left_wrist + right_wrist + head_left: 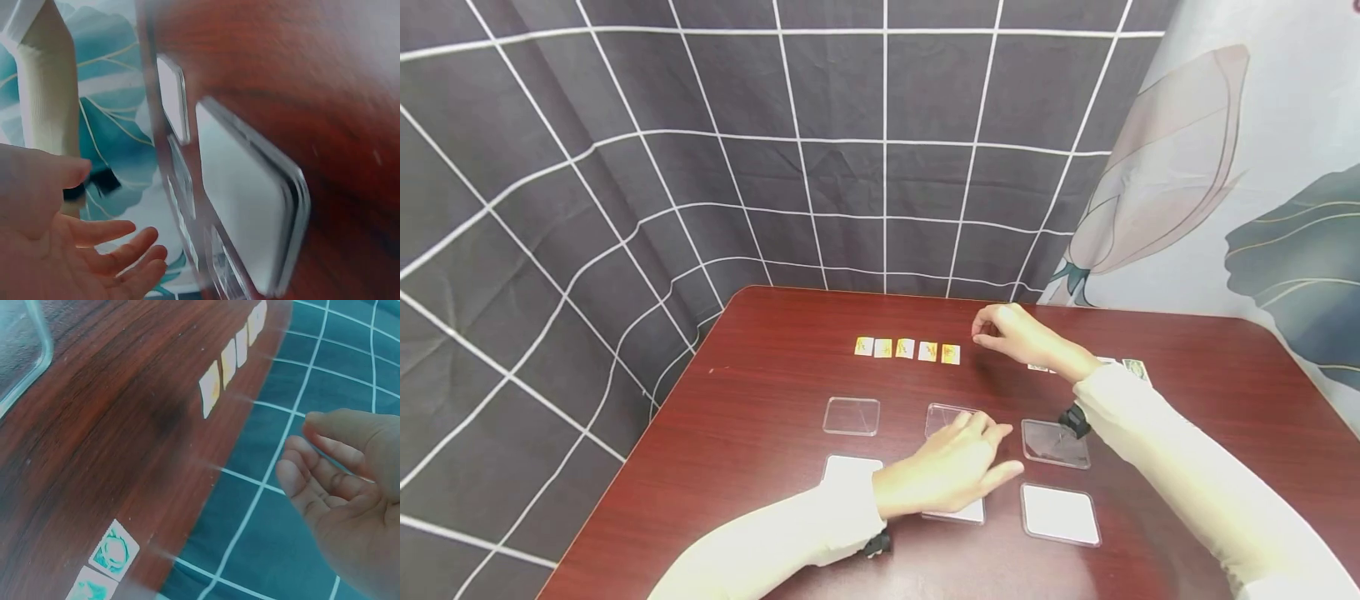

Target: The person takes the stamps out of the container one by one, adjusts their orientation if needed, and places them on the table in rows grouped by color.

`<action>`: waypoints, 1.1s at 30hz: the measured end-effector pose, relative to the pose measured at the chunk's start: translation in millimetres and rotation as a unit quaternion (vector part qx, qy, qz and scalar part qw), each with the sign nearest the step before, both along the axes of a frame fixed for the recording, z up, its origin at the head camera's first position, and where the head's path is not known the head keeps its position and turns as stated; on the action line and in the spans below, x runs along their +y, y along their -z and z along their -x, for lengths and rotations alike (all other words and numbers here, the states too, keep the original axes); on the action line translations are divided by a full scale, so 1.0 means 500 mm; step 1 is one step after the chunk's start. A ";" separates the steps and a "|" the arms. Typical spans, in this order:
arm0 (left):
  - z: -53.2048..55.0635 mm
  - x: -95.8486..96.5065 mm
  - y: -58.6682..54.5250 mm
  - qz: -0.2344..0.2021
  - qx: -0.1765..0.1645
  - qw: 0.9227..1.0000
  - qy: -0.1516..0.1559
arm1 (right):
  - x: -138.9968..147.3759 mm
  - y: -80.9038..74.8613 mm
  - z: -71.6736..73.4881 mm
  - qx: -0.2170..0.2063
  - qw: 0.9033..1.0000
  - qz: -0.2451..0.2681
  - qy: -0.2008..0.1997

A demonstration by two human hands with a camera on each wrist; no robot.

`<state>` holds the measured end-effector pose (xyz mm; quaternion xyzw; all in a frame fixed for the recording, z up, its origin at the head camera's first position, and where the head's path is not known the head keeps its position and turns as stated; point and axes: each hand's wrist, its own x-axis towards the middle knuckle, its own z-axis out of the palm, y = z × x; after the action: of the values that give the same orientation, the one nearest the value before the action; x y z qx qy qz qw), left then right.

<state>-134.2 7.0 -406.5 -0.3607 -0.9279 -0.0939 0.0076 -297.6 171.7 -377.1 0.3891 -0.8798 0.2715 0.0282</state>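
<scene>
My right hand [1011, 332] hovers over the far part of the table, just right of a row of small yellow-and-white stamps [905, 348]. Its fingers are loosely bent and nothing shows between them in the right wrist view. Green-and-white stamps [114, 550] lie under the right wrist, partly hidden by the forearm in the head view. Fingers spread and relaxed, my left hand [951, 467] is held above the middle clear plastic cover [942, 410] and a white-filled case [962, 512], hiding part of both. The left palm holds nothing in its wrist view.
Another clear cover [852, 416] lies at left, a third clear cover [1055, 443] at right. White-filled cases sit nearer me, one left [852, 468] and one right [1060, 514]. A dark gridded curtain [850, 183] hangs behind the reddish-brown table [760, 350].
</scene>
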 end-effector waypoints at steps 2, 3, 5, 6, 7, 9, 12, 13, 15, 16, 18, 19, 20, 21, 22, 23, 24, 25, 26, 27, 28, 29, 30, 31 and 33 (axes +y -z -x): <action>0.008 -0.011 -0.001 -0.013 0.002 1.000 -0.002 | 0.007 -0.005 -0.007 0.001 1.000 0.001 0.003; 0.012 -0.017 -0.002 -0.020 0.004 1.000 -0.004 | 0.011 -0.007 -0.010 0.003 1.000 0.001 0.005; 0.020 -0.029 -0.003 -0.034 0.006 0.999 -0.009 | 0.018 -0.012 -0.017 0.010 1.000 0.002 0.005; 0.023 -0.036 -0.004 -0.042 0.004 0.999 -0.012 | 0.022 -0.014 -0.021 0.014 1.000 0.003 0.006; 0.027 -0.042 -0.006 -0.050 0.003 0.999 -0.015 | 0.027 -0.016 -0.026 0.017 1.000 0.003 0.007; 0.035 -0.056 -0.008 -0.063 0.005 0.998 -0.020 | 0.037 -0.022 -0.035 0.024 1.000 0.000 0.014; 0.048 -0.078 -0.010 -0.076 0.010 0.997 -0.028 | 0.053 -0.031 -0.049 0.030 0.999 -0.004 0.027; 0.053 -0.086 -0.009 -0.078 0.014 0.996 -0.031 | 0.059 -0.034 -0.055 0.033 0.999 -0.005 0.032; 0.061 -0.102 -0.008 -0.083 0.016 0.996 -0.037 | 0.071 -0.039 -0.065 0.042 0.998 -0.001 0.040; 0.064 -0.111 -0.008 -0.087 0.014 0.995 -0.040 | 0.076 -0.040 -0.070 0.047 0.998 0.003 0.045; 0.070 -0.128 -0.008 -0.096 0.009 0.994 -0.048 | 0.087 -0.041 -0.082 0.058 0.997 0.015 0.052; 0.073 -0.137 -0.007 -0.100 0.005 0.994 -0.050 | 0.093 -0.040 -0.087 0.066 0.996 0.021 0.054; 0.075 -0.146 -0.007 -0.105 0.002 0.993 -0.053 | 0.098 -0.039 -0.093 0.073 0.995 0.026 0.057; 0.077 -0.155 -0.006 -0.108 0.001 0.993 -0.057 | 0.104 -0.037 -0.099 0.079 0.995 0.029 0.060; 0.078 -0.165 -0.006 -0.110 -0.001 0.992 -0.061 | 0.110 -0.036 -0.106 0.083 0.994 0.031 0.065; 0.079 -0.175 -0.006 -0.111 0.000 0.992 -0.066 | 0.115 -0.035 -0.112 0.085 0.993 0.032 0.071; 0.080 -0.184 -0.006 -0.111 0.001 0.991 -0.072 | 0.121 -0.034 -0.118 0.087 0.993 0.032 0.079; 0.081 -0.194 -0.006 -0.112 0.003 0.991 -0.077 | 0.126 -0.034 -0.125 0.085 0.992 0.033 0.088; 0.081 -0.202 -0.007 -0.113 0.006 0.990 -0.083 | 0.132 -0.035 -0.131 0.082 0.991 0.032 0.098; 0.081 -0.211 -0.007 -0.113 0.007 0.990 -0.089 | 0.137 -0.036 -0.137 0.079 0.991 0.031 0.107; 0.081 -0.219 -0.007 -0.115 0.008 0.989 -0.093 | 0.142 -0.037 -0.143 0.076 0.990 0.031 0.115; 0.081 -0.226 -0.007 -0.116 0.010 0.988 -0.098 | 0.147 -0.037 -0.148 0.073 0.989 0.032 0.122; 0.081 -0.233 -0.006 -0.118 0.012 0.988 -0.101 | 0.153 -0.038 -0.153 0.072 0.989 0.031 0.128; 0.081 -0.239 -0.005 -0.120 0.015 0.987 -0.103 | 0.158 -0.037 -0.158 0.071 0.988 0.030 0.132; 0.081 -0.251 -0.003 -0.121 0.017 0.986 -0.110 | 0.168 -0.035 -0.166 0.074 0.987 0.027 0.139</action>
<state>-174.8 -118.3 -404.8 -0.2547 -0.9435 -0.1976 0.0770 -214.9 255.5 -359.4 0.2812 -0.9132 0.2593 0.1409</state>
